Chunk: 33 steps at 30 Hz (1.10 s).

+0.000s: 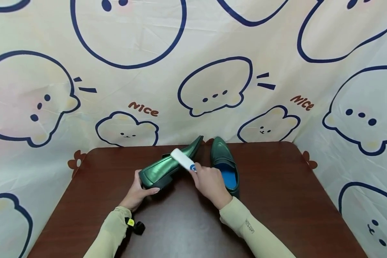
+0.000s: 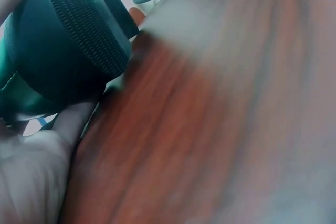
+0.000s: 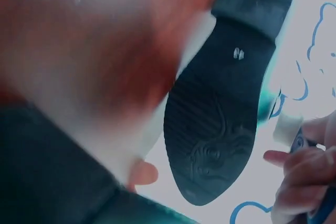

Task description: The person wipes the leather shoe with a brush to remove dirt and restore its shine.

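My left hand [image 1: 134,193] grips a green metallic loafer [image 1: 159,173] by its heel end, with the thumb along the near side. The loafer is tilted on its side, toe pointing away to the right; its dark patterned sole [image 3: 215,114] faces the right wrist camera. In the left wrist view, the ribbed heel [image 2: 79,30] is close above the hand. My right hand [image 1: 211,184] holds a brush with a white head [image 1: 182,158] and a blue handle, the head overlapping the loafer's side near the front in the head view.
A second green loafer [image 1: 221,154] with a blue insole stands upright on the brown table [image 1: 271,200], right of the held one and partly behind my right hand. A cartoon-printed cloth [image 1: 167,86] rises along the table's back and sides. A small black device [image 1: 138,228] hangs at my left wrist.
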Motion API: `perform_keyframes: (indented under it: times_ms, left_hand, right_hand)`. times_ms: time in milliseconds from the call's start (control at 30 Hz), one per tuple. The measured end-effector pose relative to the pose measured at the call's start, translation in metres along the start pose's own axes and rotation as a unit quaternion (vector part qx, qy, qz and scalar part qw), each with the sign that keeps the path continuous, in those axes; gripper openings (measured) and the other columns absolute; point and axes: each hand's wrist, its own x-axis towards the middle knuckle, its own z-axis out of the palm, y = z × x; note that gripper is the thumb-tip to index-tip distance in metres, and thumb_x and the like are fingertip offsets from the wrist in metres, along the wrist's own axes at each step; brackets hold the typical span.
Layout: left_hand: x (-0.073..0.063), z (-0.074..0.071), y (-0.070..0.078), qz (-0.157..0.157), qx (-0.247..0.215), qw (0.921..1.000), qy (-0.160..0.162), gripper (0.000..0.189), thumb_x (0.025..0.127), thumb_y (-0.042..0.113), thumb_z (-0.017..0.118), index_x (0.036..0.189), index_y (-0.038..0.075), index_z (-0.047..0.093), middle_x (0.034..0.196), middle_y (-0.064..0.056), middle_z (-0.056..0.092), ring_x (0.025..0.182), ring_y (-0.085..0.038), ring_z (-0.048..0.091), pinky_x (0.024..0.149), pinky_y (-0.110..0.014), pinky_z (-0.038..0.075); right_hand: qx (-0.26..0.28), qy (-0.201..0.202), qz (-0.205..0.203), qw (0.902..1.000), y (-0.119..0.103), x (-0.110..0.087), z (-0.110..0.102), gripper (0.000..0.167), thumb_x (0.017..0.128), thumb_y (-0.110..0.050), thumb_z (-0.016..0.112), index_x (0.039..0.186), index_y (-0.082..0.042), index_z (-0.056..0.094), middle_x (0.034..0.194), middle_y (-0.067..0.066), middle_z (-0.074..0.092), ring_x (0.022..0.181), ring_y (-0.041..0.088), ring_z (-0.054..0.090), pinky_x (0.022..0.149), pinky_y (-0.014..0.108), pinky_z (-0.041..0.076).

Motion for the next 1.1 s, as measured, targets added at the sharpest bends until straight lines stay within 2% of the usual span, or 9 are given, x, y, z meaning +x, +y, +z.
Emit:
perform_keyframes:
  times_ms: [133, 233, 467, 633, 733, 833, 967, 1033, 1100]
  left_hand:
    - [-0.002, -0.01, 0.006, -0.028, 0.036, 0.9988, -0.018, 0.085, 0.086, 0.008, 0.08, 0.142, 0.014, 0.017, 0.149, -0.014, 0.03, 0.124, -0.013, 0.045, 0.096, -0.018, 0.047]
    - [-0.005, -0.021, 0.009, -0.034, 0.078, 0.9961, -0.024, 0.086, 0.087, 0.012, 0.08, 0.144, 0.012, 0.016, 0.15, -0.017, 0.029, 0.127, -0.016, 0.041, 0.096, -0.014, 0.043]
    - [-0.008, -0.034, 0.006, -0.011, 0.102, 0.9943, -0.029, 0.084, 0.088, 0.01, 0.078, 0.146, 0.011, 0.018, 0.151, -0.017, 0.029, 0.13, -0.013, 0.039, 0.099, -0.012, 0.039]
    - [-0.009, -0.03, 0.002, 0.01, 0.084, 0.9963, -0.018, 0.082, 0.086, 0.005, 0.079, 0.143, 0.014, 0.022, 0.148, -0.012, 0.033, 0.126, -0.008, 0.045, 0.098, -0.014, 0.043]
    - [-0.009, -0.027, 0.002, 0.013, 0.074, 0.9969, -0.022, 0.082, 0.086, 0.004, 0.079, 0.143, 0.015, 0.022, 0.148, -0.011, 0.033, 0.125, -0.008, 0.046, 0.097, -0.017, 0.046]
    - [-0.008, -0.025, 0.003, 0.01, 0.067, 0.9974, -0.023, 0.081, 0.085, 0.004, 0.08, 0.142, 0.017, 0.023, 0.148, -0.011, 0.034, 0.124, -0.008, 0.048, 0.095, -0.019, 0.048]
    - [-0.008, -0.025, 0.003, 0.006, 0.069, 0.9975, -0.018, 0.082, 0.085, 0.004, 0.08, 0.142, 0.018, 0.023, 0.147, -0.011, 0.035, 0.123, -0.01, 0.049, 0.094, -0.021, 0.049]
    - [-0.008, -0.025, 0.002, 0.003, 0.071, 0.9973, -0.017, 0.082, 0.085, 0.005, 0.08, 0.142, 0.018, 0.023, 0.147, -0.011, 0.034, 0.123, -0.01, 0.049, 0.094, -0.021, 0.05]
    - [-0.008, -0.025, 0.0, 0.001, 0.072, 0.9972, -0.018, 0.082, 0.085, 0.005, 0.08, 0.142, 0.018, 0.023, 0.147, -0.011, 0.034, 0.123, -0.01, 0.048, 0.094, -0.021, 0.05]
  right_hand:
    - [0.013, -0.018, -0.063, 0.9978, -0.007, -0.007, 0.002, 0.03, 0.099, -0.036, 0.071, 0.112, -0.009, 0.069, 0.078, 0.002, 0.074, 0.053, 0.012, 0.063, 0.046, 0.023, 0.046]
    - [0.001, -0.013, -0.067, 0.9977, -0.01, -0.009, 0.003, 0.033, 0.098, -0.037, 0.072, 0.117, -0.01, 0.07, 0.079, 0.002, 0.075, 0.055, 0.012, 0.064, 0.046, 0.023, 0.045]
    - [-0.062, 0.041, 0.052, 0.9959, 0.001, 0.001, -0.007, 0.033, 0.096, -0.035, 0.075, 0.106, -0.004, 0.073, 0.064, 0.008, 0.069, 0.043, 0.019, 0.055, 0.038, 0.03, 0.041]
    - [-0.056, 0.023, 0.09, 0.9941, 0.007, 0.006, -0.017, 0.032, 0.098, -0.034, 0.072, 0.102, -0.003, 0.073, 0.061, 0.009, 0.066, 0.041, 0.018, 0.049, 0.037, 0.029, 0.038]
    - [-0.016, 0.006, 0.079, 0.9968, 0.003, 0.005, -0.021, 0.031, 0.098, -0.035, 0.072, 0.105, -0.004, 0.073, 0.065, 0.007, 0.069, 0.043, 0.016, 0.049, 0.038, 0.027, 0.037]
    - [0.022, -0.004, 0.028, 0.9993, -0.006, 0.004, -0.022, 0.03, 0.098, -0.036, 0.071, 0.105, -0.007, 0.073, 0.072, 0.005, 0.072, 0.046, 0.014, 0.053, 0.041, 0.025, 0.038]
    - [0.004, -0.011, -0.037, 0.9993, -0.014, 0.003, -0.017, 0.03, 0.1, -0.04, 0.069, 0.106, -0.011, 0.073, 0.073, 0.002, 0.073, 0.049, 0.012, 0.057, 0.043, 0.023, 0.038]
    - [-0.008, -0.013, -0.028, 0.9995, -0.012, 0.002, -0.014, 0.031, 0.099, -0.04, 0.07, 0.107, -0.011, 0.073, 0.072, 0.002, 0.073, 0.048, 0.012, 0.057, 0.042, 0.023, 0.036]
    - [-0.012, -0.013, 0.006, 0.9998, -0.008, 0.002, -0.013, 0.031, 0.098, -0.039, 0.072, 0.107, -0.01, 0.074, 0.069, 0.004, 0.072, 0.046, 0.014, 0.054, 0.04, 0.024, 0.035]
